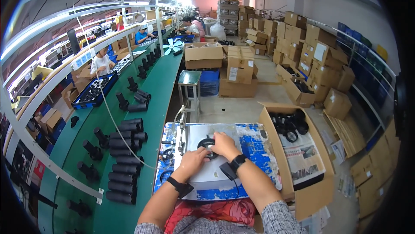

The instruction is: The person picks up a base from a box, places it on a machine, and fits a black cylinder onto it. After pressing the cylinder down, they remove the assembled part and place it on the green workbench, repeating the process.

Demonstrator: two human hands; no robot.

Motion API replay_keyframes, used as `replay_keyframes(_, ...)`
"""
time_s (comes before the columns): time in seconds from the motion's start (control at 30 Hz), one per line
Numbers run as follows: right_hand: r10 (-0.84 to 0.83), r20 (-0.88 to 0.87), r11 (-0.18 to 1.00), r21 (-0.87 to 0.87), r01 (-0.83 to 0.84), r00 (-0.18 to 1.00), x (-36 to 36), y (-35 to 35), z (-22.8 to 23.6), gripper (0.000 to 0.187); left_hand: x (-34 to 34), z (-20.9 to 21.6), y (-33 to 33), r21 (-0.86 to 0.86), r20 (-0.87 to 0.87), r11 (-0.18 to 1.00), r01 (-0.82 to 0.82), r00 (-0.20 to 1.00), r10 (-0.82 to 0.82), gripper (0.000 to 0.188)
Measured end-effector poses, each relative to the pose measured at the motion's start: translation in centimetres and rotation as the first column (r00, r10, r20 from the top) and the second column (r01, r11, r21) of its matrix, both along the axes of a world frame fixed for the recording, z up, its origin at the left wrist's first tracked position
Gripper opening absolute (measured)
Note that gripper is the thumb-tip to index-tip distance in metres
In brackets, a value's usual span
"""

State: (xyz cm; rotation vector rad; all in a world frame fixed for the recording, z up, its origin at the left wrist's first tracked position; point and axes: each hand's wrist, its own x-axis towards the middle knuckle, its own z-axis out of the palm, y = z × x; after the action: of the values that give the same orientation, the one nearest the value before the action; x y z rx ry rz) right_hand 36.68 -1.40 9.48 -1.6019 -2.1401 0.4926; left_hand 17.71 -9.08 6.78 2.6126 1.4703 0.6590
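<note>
A black round ring-shaped part point(202, 143) rests on the white sheet point(207, 177) over the worn blue work board point(255, 145). My left hand point(194, 161) holds its near left edge, fingers curled at the rim. From the right, my right hand point(225, 144) grips its far right side. Something pale or shiny shows in the ring's middle, too small to name. Just left of my hands stands a metal clamp-like fixture point(181, 134). Small black round parts point(166, 154) lie beside the fixture. Both wrists wear black bands, the right one with a dark box and wire.
Black cylinders point(123, 167) stand and lie on the green bench point(162, 100) at left. An open carton point(263, 126) with black rings and newspaper stands at right. A pale hose point(113, 119) crosses the bench. Beyond are a metal stool point(190, 78), stacked cartons point(240, 63) and several people.
</note>
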Motion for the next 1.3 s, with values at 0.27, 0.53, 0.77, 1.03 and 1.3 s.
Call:
replay_keyframes(0.27,-0.109,0.002,0.983,0.148,0.108,0.994,-0.2,1.1,-2.4,0.034,0.6,-0.2,-0.3,0.098,0.116,0.995,-0.031,0.993,0.019,0.028)
replay_keyframes(0.53,-0.089,-0.250,0.993,0.050,0.104,0.964,0.3,1.5,-2.7,0.017,0.0,-0.7,-0.7,-0.052,0.199,0.996,-0.079,0.976,0.088,0.018)
replay_keyframes(0.77,-0.056,-0.228,0.994,0.075,0.075,0.972,0.5,2.2,-3.3,0.022,0.6,-1.4,-0.3,-0.003,0.243,0.995,-0.095,0.965,0.093,0.020)
replay_keyframes(1.03,0.120,-0.346,0.987,0.139,-0.076,0.930,1.2,0.5,-4.1,0.041,-5.0,3.9,-8.7,0.131,0.524,0.979,-0.157,0.849,0.066,0.060)
replay_keyframes(1.3,0.034,-0.664,0.999,0.046,-0.005,0.747,8.0,-9.3,-4.9,0.026,-27.7,-1.3,-25.4,0.179,-0.005,0.504,-0.845,0.512,0.859,0.038)
